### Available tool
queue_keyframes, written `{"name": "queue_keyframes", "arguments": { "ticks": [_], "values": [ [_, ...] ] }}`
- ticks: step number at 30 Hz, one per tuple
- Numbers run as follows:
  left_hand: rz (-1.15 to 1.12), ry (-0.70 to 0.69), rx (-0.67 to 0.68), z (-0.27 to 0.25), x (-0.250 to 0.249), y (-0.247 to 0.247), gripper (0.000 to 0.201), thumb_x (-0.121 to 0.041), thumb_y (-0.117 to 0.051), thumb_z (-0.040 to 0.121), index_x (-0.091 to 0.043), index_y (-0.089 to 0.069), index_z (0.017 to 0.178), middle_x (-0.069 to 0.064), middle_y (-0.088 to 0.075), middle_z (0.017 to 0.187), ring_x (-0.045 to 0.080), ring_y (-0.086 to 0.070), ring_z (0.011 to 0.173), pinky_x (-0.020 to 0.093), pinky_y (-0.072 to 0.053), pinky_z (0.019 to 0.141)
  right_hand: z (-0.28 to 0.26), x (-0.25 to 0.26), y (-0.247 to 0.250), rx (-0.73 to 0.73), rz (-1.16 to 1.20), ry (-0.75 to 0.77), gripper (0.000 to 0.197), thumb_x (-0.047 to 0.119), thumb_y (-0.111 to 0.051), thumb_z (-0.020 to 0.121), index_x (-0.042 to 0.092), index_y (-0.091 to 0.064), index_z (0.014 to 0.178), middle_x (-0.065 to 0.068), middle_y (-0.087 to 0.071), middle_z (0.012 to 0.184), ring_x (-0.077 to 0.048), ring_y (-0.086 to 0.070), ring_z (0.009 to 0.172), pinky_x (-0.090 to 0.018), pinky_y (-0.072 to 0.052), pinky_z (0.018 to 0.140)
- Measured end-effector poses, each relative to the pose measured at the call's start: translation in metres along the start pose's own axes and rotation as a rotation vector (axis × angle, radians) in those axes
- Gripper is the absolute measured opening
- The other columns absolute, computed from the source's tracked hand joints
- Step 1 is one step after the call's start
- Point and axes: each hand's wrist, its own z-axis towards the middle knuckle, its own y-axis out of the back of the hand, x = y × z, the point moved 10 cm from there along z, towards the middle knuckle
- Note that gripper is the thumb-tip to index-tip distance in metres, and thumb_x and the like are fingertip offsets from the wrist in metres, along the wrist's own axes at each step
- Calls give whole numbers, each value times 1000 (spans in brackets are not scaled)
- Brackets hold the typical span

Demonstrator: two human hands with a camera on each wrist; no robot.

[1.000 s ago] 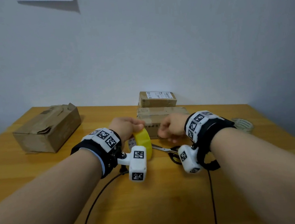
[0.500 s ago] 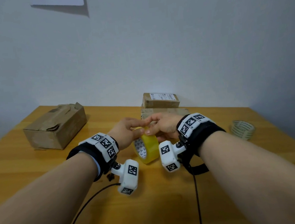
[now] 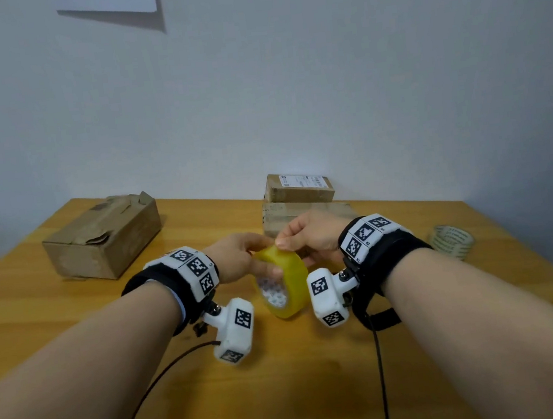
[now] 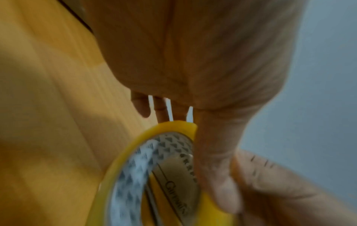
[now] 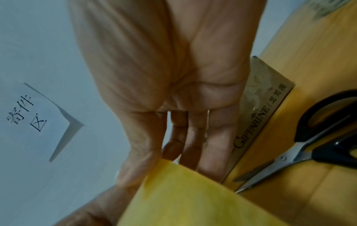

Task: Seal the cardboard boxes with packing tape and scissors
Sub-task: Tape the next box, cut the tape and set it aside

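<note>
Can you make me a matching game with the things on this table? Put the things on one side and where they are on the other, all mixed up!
Things:
1. yellow tape roll
2. clear tape roll
3. crumpled box
4. scissors

Places:
A. far left of the table
B. flat on the table beside the printed box
C. held up between the left hand and right hand
D. alone near the right edge

Pairs: 1-C, 2-D, 3-A, 4-B
</note>
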Motion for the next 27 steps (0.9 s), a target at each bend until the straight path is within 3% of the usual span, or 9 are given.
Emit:
{"name": "queue_keyframes", "arguments": {
  "ticks": [3,6,9,12,15,18,21,23,27],
  "values": [
    [92,6,-84,2,1,4,49,-58,-78,64,-25,-57,94,-6,-61,87,12,-57,80,31,-47,75,-3,0,8,-13,18,0,11,19,-69,90,9,-66,84,-4,-68,71,-17,-63,63,-32,-54,64],
    [77,9,-96,3,0,3,60,-62,-78,60,-20,-52,93,-1,-62,86,17,-59,77,37,-51,74,-10,5,18,-59,57,26,9,15,-68,90,7,-67,89,-6,-69,76,-19,-66,70,-38,-57,72],
    [82,26,-88,1,-4,7,60,-57,-81,62,-17,-49,93,2,-61,82,17,-56,72,33,-50,67,-16,11,29,-99,96,62,8,13,-68,89,5,-66,87,-10,-70,82,-25,-67,84,-48,-58,83],
    [105,20,-80,-1,-11,7,56,-48,-84,63,-17,-48,93,2,-62,83,16,-58,73,28,-49,61,-20,11,34,-90,75,51,8,13,-69,89,7,-65,86,-12,-70,86,-27,-68,88,-49,-59,84],
    [151,-2,-69,-5,-18,0,53,-42,-86,62,-20,-47,90,0,-60,84,16,-56,76,29,-45,62,-21,4,28,-67,-43,11,8,14,-71,89,12,-65,84,-6,-69,79,-20,-67,77,-44,-60,81],
    [172,-19,-66,-5,-20,-7,52,-39,-87,61,-21,-46,88,0,-60,84,19,-57,80,31,-45,63,-18,-6,26,-77,-180,-14,9,12,-74,86,13,-65,83,-7,-66,81,-20,-64,75,-48,-58,85],
    [139,-25,-69,-3,-21,-10,54,-37,-89,58,-21,-47,89,0,-62,86,19,-60,81,34,-50,67,-18,-10,32,-107,-134,-31,22,9,-76,84,18,-62,97,-8,-63,90,-22,-63,77,-42,-60,70],
    [118,-35,-70,0,-25,-13,56,-35,-91,56,-21,-48,90,0,-63,86,18,-61,81,36,-53,68,-22,-15,38,-99,-90,-71,31,8,-75,84,22,-59,106,-7,-61,95,-23,-61,84,-38,-58,67],
    [44,-84,-79,12,-41,-26,58,-32,-92,54,-21,-51,94,2,-65,95,21,-63,88,39,-57,76,-36,-37,46,21,-91,-235,27,21,-69,90,6,-64,111,-10,-68,92,-23,-65,82,-37,-56,67]
  ]
}}
